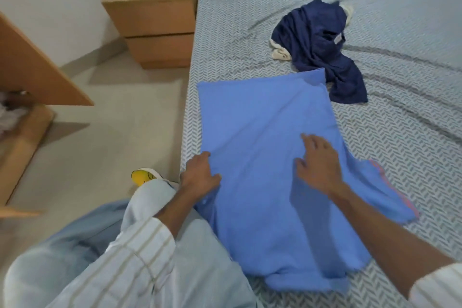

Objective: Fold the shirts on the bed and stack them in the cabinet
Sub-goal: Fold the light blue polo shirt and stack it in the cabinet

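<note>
Hands on blue shirt (262,132): left hand (200,177) grips near edge, right hand (320,167) spread flat; fabric may bunch.

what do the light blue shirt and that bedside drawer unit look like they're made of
Light blue shirt: soft, matte fabric, probably cotton knit; it drapes and creases under the hands. Bedside drawer unit: likely laminated board with a smooth tan wood-look finish; flat faces, crisp edges.

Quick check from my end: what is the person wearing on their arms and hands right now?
Both hands are bare: no gloves, rings or watch show on the left hand or right hand. The forearms are bare too. The left arm has a white sleeve with pale beige stripes, pushed up the forearm. A similar white cuff shows at the right arm's lower edge.
</note>
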`<action>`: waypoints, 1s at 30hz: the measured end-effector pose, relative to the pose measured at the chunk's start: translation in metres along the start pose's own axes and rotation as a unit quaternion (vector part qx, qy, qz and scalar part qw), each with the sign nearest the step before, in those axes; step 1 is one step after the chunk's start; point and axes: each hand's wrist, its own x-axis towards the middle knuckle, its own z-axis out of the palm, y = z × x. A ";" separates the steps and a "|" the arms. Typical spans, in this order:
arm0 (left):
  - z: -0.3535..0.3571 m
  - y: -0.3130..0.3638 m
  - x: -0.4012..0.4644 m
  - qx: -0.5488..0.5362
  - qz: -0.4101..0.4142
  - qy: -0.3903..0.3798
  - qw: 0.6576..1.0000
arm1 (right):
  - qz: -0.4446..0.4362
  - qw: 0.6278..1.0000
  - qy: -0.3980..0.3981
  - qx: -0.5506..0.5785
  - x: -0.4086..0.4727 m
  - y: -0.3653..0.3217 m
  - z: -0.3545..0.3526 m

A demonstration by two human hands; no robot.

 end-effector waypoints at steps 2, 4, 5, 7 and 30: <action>0.000 -0.014 -0.015 0.011 -0.010 -0.010 1.000 | -0.077 0.995 -0.001 0.057 -0.041 -0.037 0.014; 0.000 -0.025 -0.026 0.004 -0.033 -0.017 0.999 | -0.139 0.984 -0.033 0.110 -0.076 -0.070 0.025; -0.001 -0.031 -0.032 0.001 -0.046 -0.020 0.999 | -0.168 0.977 -0.057 0.122 -0.092 -0.084 0.028; -0.002 -0.042 -0.042 0.017 -0.058 -0.021 0.998 | -0.223 0.962 -0.096 0.129 -0.114 -0.104 0.035; 0.000 -0.007 -0.088 -0.238 0.041 0.026 0.970 | 0.279 0.708 -0.291 0.579 -0.094 -0.137 0.012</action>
